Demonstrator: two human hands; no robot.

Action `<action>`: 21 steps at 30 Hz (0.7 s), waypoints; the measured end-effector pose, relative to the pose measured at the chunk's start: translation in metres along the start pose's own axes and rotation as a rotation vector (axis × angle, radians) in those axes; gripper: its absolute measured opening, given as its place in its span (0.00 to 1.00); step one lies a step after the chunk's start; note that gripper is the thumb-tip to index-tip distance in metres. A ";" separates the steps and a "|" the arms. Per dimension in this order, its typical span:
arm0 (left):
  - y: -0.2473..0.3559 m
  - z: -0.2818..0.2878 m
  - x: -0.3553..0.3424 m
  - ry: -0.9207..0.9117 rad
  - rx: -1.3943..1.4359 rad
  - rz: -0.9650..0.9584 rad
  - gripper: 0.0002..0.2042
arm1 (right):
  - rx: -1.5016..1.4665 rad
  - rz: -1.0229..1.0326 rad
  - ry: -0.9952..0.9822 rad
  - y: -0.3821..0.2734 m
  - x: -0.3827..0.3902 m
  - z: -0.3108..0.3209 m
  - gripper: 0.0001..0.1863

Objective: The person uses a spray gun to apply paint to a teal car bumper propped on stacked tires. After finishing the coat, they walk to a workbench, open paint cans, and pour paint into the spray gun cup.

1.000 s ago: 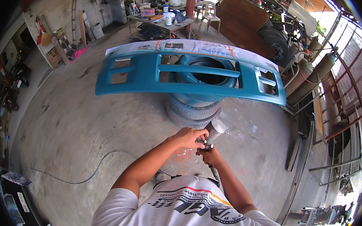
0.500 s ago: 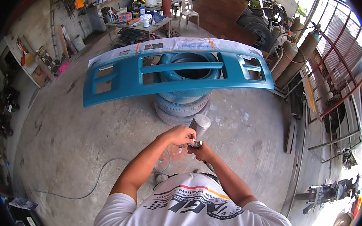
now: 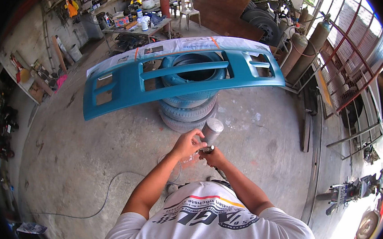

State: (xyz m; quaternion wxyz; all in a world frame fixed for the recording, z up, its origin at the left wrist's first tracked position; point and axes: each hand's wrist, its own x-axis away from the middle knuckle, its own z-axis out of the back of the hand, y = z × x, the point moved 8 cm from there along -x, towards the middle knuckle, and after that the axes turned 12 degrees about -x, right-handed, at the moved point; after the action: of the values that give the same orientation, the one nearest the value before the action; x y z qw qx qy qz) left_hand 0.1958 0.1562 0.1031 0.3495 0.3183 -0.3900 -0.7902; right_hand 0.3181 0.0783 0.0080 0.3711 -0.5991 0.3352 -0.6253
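My right hand point(image 3: 214, 158) is wrapped round the grip of a spray gun point(image 3: 210, 148), whose metal parts show between my two hands. A silvery cylindrical cup point(image 3: 213, 126) sits on the far side of the gun. My left hand point(image 3: 189, 145) is close against the gun's left side, its fingers bent and apart, with the thumb near the gun's body. Whether the thumb touches it I cannot tell. Ahead lies a teal-painted vehicle panel point(image 3: 166, 90) with cut-out openings, resting on a stack of tires point(image 3: 187, 112). Masking paper point(image 3: 179, 44) held with orange tape covers its far edge.
A thin hose point(image 3: 104, 198) curves across the concrete floor point(image 3: 76, 155) at left. A cluttered workbench point(image 3: 138, 27) and a plastic chair point(image 3: 189, 11) stand at the back. Gas cylinders point(image 3: 295, 56) are at right, with a motorcycle point(image 3: 347, 194) nearer.
My left hand's fingers have come apart from their pinch at the gun and lifted slightly. The gun's cup has shifted a little farther away. The view has moved slightly.
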 end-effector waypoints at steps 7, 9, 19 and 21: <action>-0.091 -0.094 0.076 -0.155 0.506 0.646 0.11 | -0.314 0.171 0.138 -0.021 -0.022 0.021 0.15; -0.068 -0.115 0.087 -0.318 0.678 0.654 0.14 | -0.394 0.164 0.153 -0.030 -0.023 0.022 0.20; -0.075 -0.130 0.104 -0.400 0.881 0.617 0.14 | -0.511 0.062 0.202 -0.030 -0.011 0.008 0.23; -0.077 -0.132 0.105 -0.425 0.875 0.611 0.14 | -0.574 0.075 0.197 -0.030 -0.009 0.007 0.22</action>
State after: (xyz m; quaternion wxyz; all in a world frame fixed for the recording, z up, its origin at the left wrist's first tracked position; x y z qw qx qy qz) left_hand 0.2168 0.0549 -0.0507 0.3119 0.1404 -0.8166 -0.4649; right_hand 0.3235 0.1013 0.0299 0.1751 -0.6031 0.5546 -0.5459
